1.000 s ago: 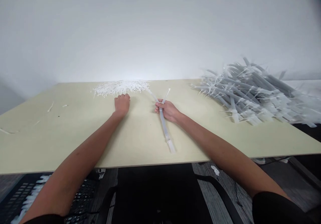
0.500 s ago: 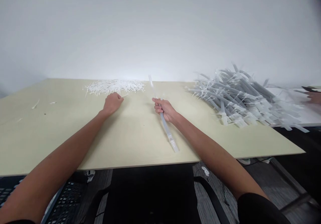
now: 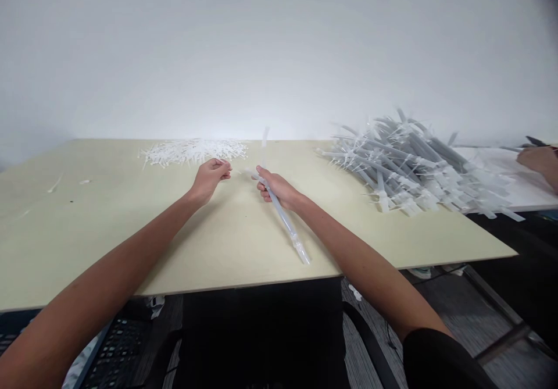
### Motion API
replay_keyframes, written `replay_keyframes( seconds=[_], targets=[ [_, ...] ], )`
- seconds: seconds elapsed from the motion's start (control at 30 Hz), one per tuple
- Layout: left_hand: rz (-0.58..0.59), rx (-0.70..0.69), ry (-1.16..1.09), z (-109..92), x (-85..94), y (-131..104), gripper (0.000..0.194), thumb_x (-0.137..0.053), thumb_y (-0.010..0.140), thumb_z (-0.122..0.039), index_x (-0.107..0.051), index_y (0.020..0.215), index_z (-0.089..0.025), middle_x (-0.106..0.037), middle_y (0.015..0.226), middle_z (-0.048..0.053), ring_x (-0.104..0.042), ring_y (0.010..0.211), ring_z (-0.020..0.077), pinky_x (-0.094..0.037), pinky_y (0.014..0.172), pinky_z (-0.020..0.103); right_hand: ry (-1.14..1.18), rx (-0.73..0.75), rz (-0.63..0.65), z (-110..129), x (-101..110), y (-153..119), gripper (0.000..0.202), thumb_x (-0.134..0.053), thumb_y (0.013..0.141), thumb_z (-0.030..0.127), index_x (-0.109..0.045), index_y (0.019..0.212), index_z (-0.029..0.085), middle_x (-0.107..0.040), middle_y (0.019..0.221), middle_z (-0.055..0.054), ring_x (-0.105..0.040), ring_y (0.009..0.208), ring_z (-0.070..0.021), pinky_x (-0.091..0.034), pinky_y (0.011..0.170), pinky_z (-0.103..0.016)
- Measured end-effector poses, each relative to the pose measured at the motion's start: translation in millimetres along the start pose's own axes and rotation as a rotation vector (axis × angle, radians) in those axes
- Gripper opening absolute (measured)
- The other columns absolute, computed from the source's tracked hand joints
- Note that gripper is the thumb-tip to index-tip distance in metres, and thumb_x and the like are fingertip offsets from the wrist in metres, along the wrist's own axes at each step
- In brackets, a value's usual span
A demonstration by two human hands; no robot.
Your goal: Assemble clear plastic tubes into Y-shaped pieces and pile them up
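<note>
My right hand [image 3: 279,189] is closed around a grey, translucent plastic tube [image 3: 283,217], which slants from upper left to lower right above the table. A clear band and a tie ring its lower end; its upper end bends near my thumb. Just left of it, my left hand [image 3: 213,178] is pinched shut with a thin white cable tie between the fingers, mostly hidden by them. Behind my left hand spreads a heap of white cable ties [image 3: 192,152].
A large pile of grey tubes with clear ends and ties [image 3: 414,165] lies on the right of the pale table [image 3: 209,249]. Beyond it another person's hand [image 3: 538,161] works over a white surface. Loose ties [image 3: 55,184] lie at the left; a dark crate [image 3: 115,348] stands below.
My left hand has left the heap's edge and moved right, closer to the tube. My right hand has shifted slightly left, and the tube's upper end now looks bent.
</note>
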State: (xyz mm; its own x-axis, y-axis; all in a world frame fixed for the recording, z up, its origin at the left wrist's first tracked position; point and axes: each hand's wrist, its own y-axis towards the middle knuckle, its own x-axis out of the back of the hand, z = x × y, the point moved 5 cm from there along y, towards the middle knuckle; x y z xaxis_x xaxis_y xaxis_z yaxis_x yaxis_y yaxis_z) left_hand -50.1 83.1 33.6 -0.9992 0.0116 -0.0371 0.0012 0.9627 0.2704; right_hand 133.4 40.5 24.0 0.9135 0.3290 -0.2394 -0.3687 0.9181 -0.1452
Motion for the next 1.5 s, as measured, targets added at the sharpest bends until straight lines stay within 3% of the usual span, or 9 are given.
replay_keyframes(
  seconds=[0.1, 0.27, 0.4, 0.53, 0.67, 0.87, 1.03, 1.37, 1.5],
  targets=[
    [-0.028, -0.011, -0.123, -7, -6.8, -6, 0.023, -0.071, 0.066, -0.030, -0.061, 0.077, -0.013, -0.062, 0.080, 0.005, -0.056, 0.070, 0.0106, -0.048, 0.074, 0.028, -0.002, 0.044, 0.028, -1, -3, 1, 0.039, -0.057, 0.080, 0.053, -0.056, 0.086, 0.014, -0.045, 0.060, 0.002, -0.038, 0.044, -0.0061, -0.037, 0.038, -0.019],
    [-0.033, 0.036, -0.217, -7, -15.5, -14, 0.022, -0.072, 0.066, -0.027, -0.063, 0.079, -0.012, -0.064, 0.082, 0.005, -0.057, 0.071, 0.0105, -0.047, 0.075, 0.029, 0.199, 0.022, -0.006, 1, -2, 2, 0.027, -0.059, 0.083, 0.038, -0.060, 0.091, 0.012, -0.048, 0.067, 0.000, -0.051, 0.056, -0.0074, -0.050, 0.052, -0.020],
    [0.021, 0.083, -0.267, -3, -23.9, -21, 0.022, -0.072, 0.066, -0.027, -0.063, 0.079, -0.011, -0.065, 0.084, 0.008, -0.057, 0.071, 0.0110, -0.047, 0.075, 0.030, 0.257, 0.059, -0.038, 6, 1, 1, 0.023, -0.064, 0.080, 0.032, -0.060, 0.088, 0.011, -0.047, 0.068, 0.001, -0.048, 0.055, -0.0055, -0.041, 0.042, -0.015],
    [0.109, 0.107, -0.293, -4, -33.7, -28, 0.023, -0.073, 0.068, -0.028, -0.064, 0.079, -0.011, -0.065, 0.085, 0.008, -0.057, 0.069, 0.0106, -0.046, 0.075, 0.031, 0.218, 0.081, 0.067, 4, -5, 2, 0.029, -0.074, 0.069, 0.034, -0.059, 0.081, 0.013, -0.045, 0.067, 0.003, -0.043, 0.052, -0.0041, -0.028, 0.036, -0.014],
    [0.237, 0.132, -0.307, -5, -42.9, -34, 0.022, -0.073, 0.069, -0.028, -0.065, 0.081, -0.011, -0.064, 0.085, 0.007, -0.056, 0.072, 0.0112, -0.045, 0.076, 0.030, 0.147, 0.100, 0.106, 1, -8, 4, 0.029, -0.077, 0.061, 0.028, -0.055, 0.073, 0.013, -0.045, 0.063, 0.004, -0.042, 0.051, -0.0039, -0.028, 0.039, -0.015],
    [0.257, 0.177, -0.247, -1, -44.0, -36, 0.026, -0.069, 0.073, -0.034, -0.064, 0.084, -0.012, -0.064, 0.088, 0.009, -0.057, 0.076, 0.0136, -0.045, 0.078, 0.033, 0.138, 0.137, 0.012, 5, -2, 2, 0.023, -0.072, 0.064, 0.025, -0.058, 0.078, 0.014, -0.043, 0.060, 0.005, -0.043, 0.051, -0.0048, -0.029, 0.042, -0.017],
    [0.199, 0.180, -0.134, 0, -38.5, -34, 0.025, -0.067, 0.073, -0.036, -0.062, 0.081, -0.012, -0.059, 0.078, 0.006, -0.055, 0.070, 0.0131, -0.046, 0.073, 0.032, 0.161, 0.132, -0.036, 5, 4, 3, 0.027, -0.069, 0.066, 0.024, -0.061, 0.089, 0.012, -0.039, 0.059, 0.006, -0.041, 0.050, -0.0055, -0.029, 0.041, -0.019],
    [0.121, 0.188, 0.057, 7, -33.5, -29, 0.027, -0.066, 0.072, -0.036, -0.063, 0.082, -0.012, -0.057, 0.075, 0.005, -0.054, 0.066, 0.0122, -0.047, 0.071, 0.032, 0.182, 0.169, -0.167, 8, 14, 2, 0.026, -0.066, 0.069, 0.025, -0.060, 0.090, 0.012, -0.036, 0.059, 0.005, -0.038, 0.050, -0.0062, -0.026, 0.040, -0.019],
    [-0.010, 0.189, 0.025, 10, -24.5, -26, 0.023, -0.065, 0.072, -0.032, -0.063, 0.082, -0.011, -0.056, 0.075, 0.003, -0.053, 0.061, 0.0103, -0.047, 0.065, 0.030, 0.211, 0.175, -0.143, 11, 13, 3, 0.022, -0.061, 0.073, 0.033, -0.054, 0.084, 0.015, -0.039, 0.061, 0.004, -0.038, 0.051, -0.0070, -0.028, 0.041, -0.019]
  ],
)
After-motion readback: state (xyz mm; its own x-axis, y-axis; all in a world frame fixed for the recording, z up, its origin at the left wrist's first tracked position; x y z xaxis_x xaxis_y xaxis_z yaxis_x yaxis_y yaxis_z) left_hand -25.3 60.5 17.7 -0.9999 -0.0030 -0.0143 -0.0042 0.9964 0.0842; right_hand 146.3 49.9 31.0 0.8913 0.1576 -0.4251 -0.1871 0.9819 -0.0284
